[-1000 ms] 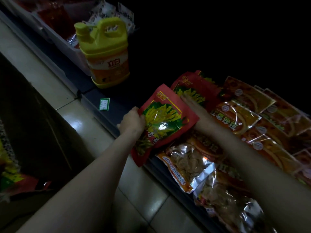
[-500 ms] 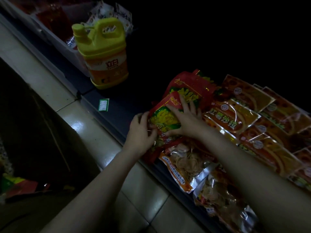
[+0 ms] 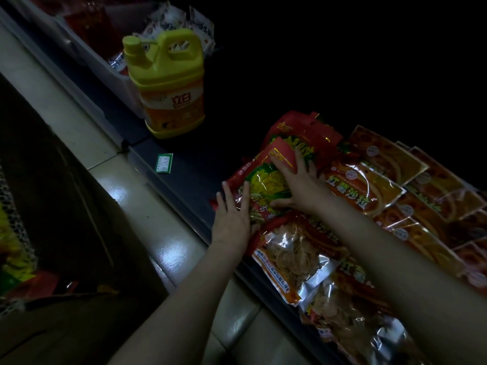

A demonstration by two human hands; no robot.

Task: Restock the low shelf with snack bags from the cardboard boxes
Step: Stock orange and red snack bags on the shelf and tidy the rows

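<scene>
A red snack bag with a yellow-green picture [image 3: 263,180] lies on the dark low shelf [image 3: 195,167], on top of other red bags [image 3: 303,130]. My right hand [image 3: 300,185] presses flat on it with fingers spread. My left hand [image 3: 232,214] rests against the bag's left edge, fingers straight and apart. Neither hand grips the bag. Orange bags [image 3: 363,191] and silver-edged chip bags [image 3: 290,259] lie to the right and nearer on the shelf. A cardboard box [image 3: 79,233] stands at the left on the floor, with colourful bags [image 3: 15,264] dimly seen inside.
A yellow detergent jug [image 3: 168,83] stands on the shelf to the left of the bags, with a green price tag [image 3: 164,163] lying on the shelf edge. A white bin [image 3: 105,61] with red packets sits farther back. The tiled floor [image 3: 147,233] runs along the shelf. The shelf's depth is dark.
The red bag went from tilted in my left hand to lying flat on the stack. My left hand has let go and opened; my right hand has slid on top.
</scene>
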